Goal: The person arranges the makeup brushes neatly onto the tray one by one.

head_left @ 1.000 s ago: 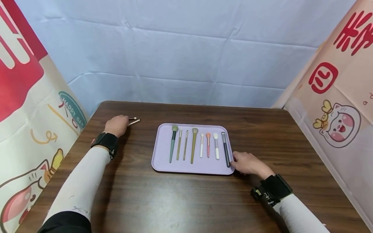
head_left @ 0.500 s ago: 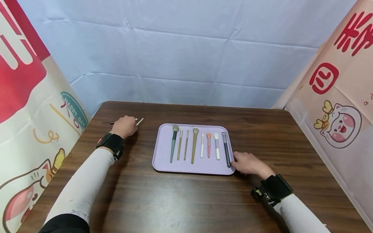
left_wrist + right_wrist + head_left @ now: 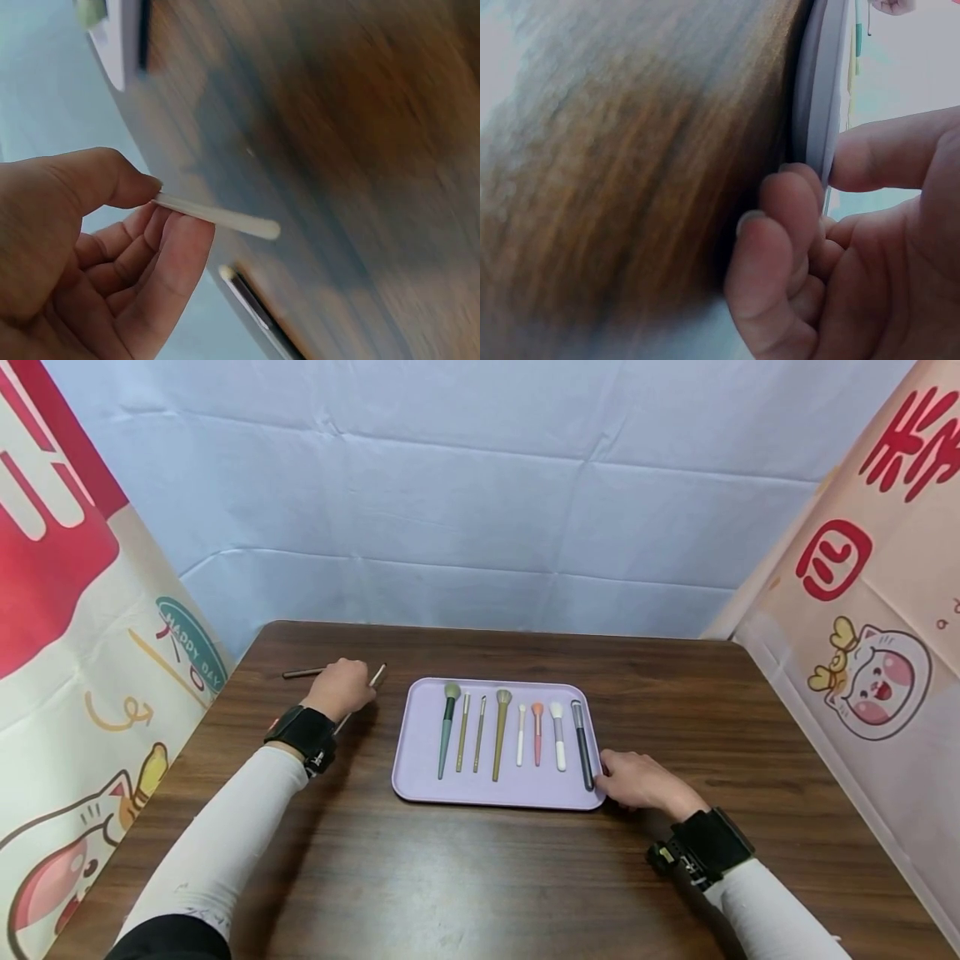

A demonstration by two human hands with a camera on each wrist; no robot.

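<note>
In the head view my left hand (image 3: 339, 688) is over the table left of the tray. It pinches a slim pale makeup brush (image 3: 244, 223) between thumb and index finger; the left wrist view shows one end sticking out past the fingertips. My right hand (image 3: 637, 781) grips the lilac tray (image 3: 480, 794) at its front right corner, thumb at the rim and fingers curled against the outer edge. Several makeup brushes lie side by side in the tray, from a green one (image 3: 446, 731) at left to a dark one (image 3: 582, 747) at right.
Behind my left hand a dark brush (image 3: 298, 673) lies on the brown wooden table (image 3: 420, 877), partly covered by the hand. A pale blue cloth (image 3: 465, 510) hangs behind the table, and printed cloths hang at both sides.
My left hand has moved right with the pale brush, away from the dark brush, which shows more now. My right hand stays at the tray corner.
</note>
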